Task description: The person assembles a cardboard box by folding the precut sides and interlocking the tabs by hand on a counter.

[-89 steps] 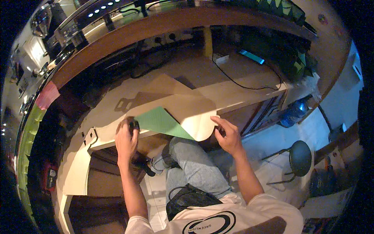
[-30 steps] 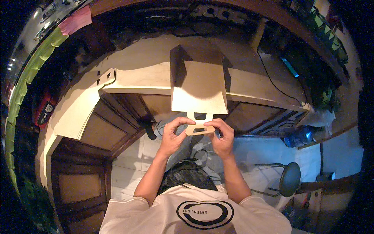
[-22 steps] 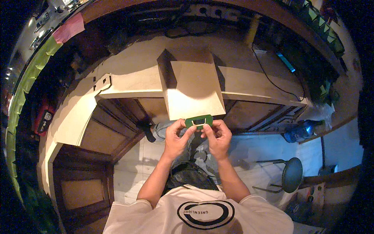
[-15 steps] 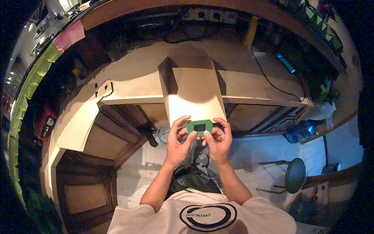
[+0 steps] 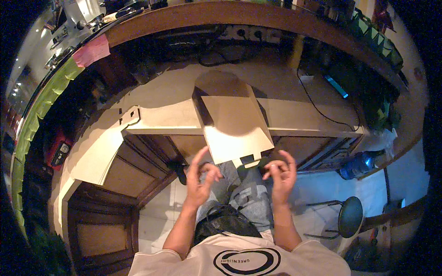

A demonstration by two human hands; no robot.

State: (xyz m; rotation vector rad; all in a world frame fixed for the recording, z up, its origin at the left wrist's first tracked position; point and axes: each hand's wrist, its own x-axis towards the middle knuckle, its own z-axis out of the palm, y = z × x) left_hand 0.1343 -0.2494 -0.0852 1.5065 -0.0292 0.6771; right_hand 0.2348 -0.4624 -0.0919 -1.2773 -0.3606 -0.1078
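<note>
A long, pale cardboard tray or box (image 5: 232, 115) rests on the counter, its near end jutting past the edge. At that end a small pale tab (image 5: 252, 164) has a dark rectangular opening. My left hand (image 5: 199, 185) hovers left of the tab, index finger stretched out and the other fingers partly bent, with nothing held. To the right of the tab, my right hand (image 5: 282, 180) is likewise empty, its fingers apart and curled. Each hand appears separate from the cardboard.
Flat cardboard sheets (image 5: 94, 161) lie on the left part of the counter (image 5: 156, 103). A lit phone (image 5: 336, 87) and a cable (image 5: 321, 101) are at the right. A blue water bottle (image 5: 357, 168) and a dark stool (image 5: 350, 217) stand lower right.
Both hands have come apart and let go of the green piece with the dark opening, which no longer shows as green. The cardboard's near end now appears nearer, with the pale tab visible.
</note>
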